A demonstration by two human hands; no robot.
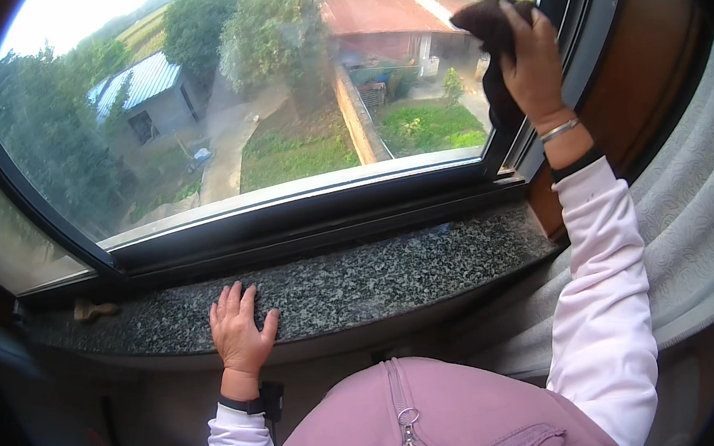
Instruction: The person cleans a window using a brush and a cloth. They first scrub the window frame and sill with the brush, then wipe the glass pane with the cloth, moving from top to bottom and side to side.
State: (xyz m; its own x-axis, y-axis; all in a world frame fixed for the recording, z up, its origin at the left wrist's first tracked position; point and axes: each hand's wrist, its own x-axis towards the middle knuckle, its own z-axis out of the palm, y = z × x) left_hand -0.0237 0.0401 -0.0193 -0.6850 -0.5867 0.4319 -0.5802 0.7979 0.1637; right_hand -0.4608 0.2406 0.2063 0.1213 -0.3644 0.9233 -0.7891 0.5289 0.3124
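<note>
My right hand [535,67] is raised at the upper right, gripping a dark brown cloth [498,48] against the right side of the window pane [293,100]. Part of the cloth hangs down along the dark window frame [305,218]. Lower and to the left, my left hand [242,331] rests palm down on the speckled granite windowsill [363,287], its fingers spread and holding nothing. Both wrists wear dark bands, and a metal bracelet circles the right one.
A small wooden object [94,309] lies at the sill's left end. A pale patterned curtain [684,204] hangs at the right, beside brown wood panelling [633,80]. Outside the glass are trees, a yard wall and sheds.
</note>
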